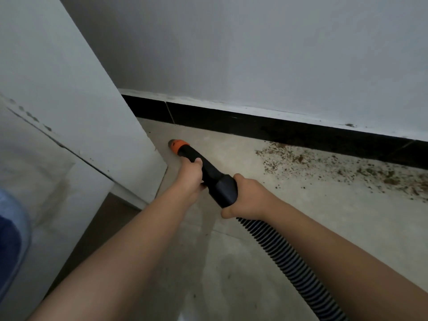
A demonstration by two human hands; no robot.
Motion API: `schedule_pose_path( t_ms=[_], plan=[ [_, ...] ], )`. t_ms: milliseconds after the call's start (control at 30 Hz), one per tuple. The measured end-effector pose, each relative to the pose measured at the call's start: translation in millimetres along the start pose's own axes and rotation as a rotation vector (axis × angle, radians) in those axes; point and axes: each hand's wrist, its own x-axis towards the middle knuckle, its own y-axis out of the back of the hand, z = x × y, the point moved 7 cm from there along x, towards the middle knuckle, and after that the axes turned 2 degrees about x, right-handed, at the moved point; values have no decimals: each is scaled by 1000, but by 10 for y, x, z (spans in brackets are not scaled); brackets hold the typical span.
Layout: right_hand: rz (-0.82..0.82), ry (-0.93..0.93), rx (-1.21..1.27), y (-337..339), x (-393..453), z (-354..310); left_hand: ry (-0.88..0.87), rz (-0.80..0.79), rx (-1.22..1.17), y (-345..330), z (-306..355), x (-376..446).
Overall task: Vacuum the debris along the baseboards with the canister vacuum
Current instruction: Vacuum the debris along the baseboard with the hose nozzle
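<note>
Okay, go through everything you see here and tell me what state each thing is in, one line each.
Black vacuum nozzle with orange tip: held in both hands, tip down by the white panel's corner.
Left hand: grips the nozzle's narrow part.
Right hand: grips the wide rear end.
Black ribbed hose: attached, trailing back.
Brown debris: scattered along the black baseboard, not yet vacuumed.
</note>
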Motion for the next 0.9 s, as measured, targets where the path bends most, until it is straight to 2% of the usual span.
schedule_pose_path(
  t_ms=[300,533,900],
  plan=[
    [156,-180,31,125,-842,681,-4,-244,283,-836,-293,-504],
    [187,-265,48,231,-1313,987,-93,-227,543,-1329,-395,-884],
    [204,-318,9,337,-1735,1202,-67,-326,585,-1659,-577,-1063]
  ],
)
